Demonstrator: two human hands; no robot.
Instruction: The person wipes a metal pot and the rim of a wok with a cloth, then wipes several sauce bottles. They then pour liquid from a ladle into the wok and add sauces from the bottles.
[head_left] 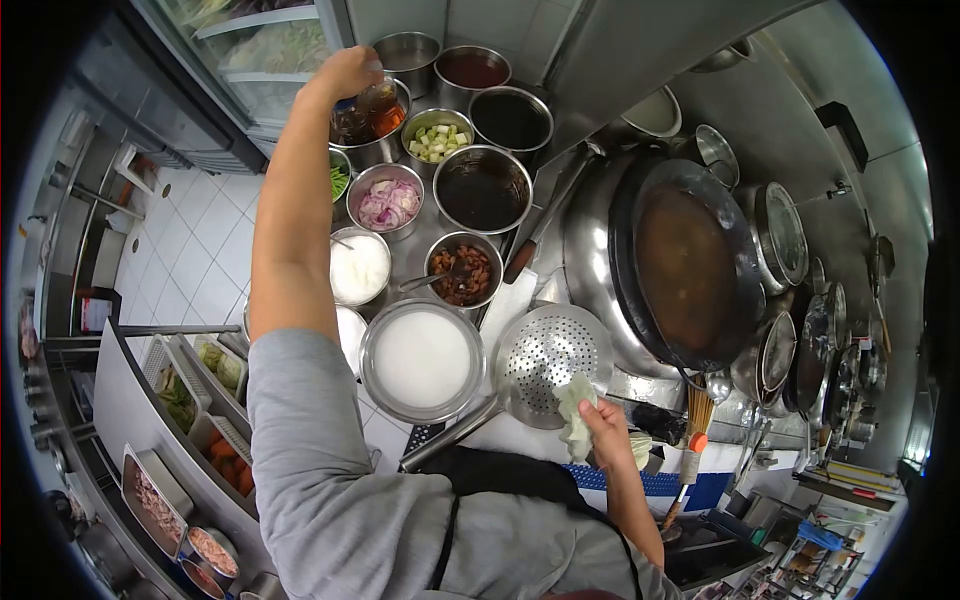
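My left hand (pixel 350 74), at the end of my outstretched arm, is closed at the top of a glass bottle (pixel 382 108) of amber liquid. That bottle is in a steel pot (pixel 372 155) at the far side of the counter; my fingers partly hide its neck. Low on the right, my right hand (pixel 606 432) pinches a crumpled pale green cloth (pixel 576 415). The cloth hangs over the edge of a perforated steel strainer (pixel 550 355), whose long handle (pixel 452 434) points toward my body.
A large wok (pixel 690 265) with brown liquid stands right. Steel pots hold chopped onion (pixel 388 205), cut green vegetable (pixel 438 142), dark sauce (pixel 482 195) and brown pieces (pixel 468 285). White granules (pixel 420 360) fill a wide bowl. A wooden-handled tool (pixel 525 255) lies beside the wok.
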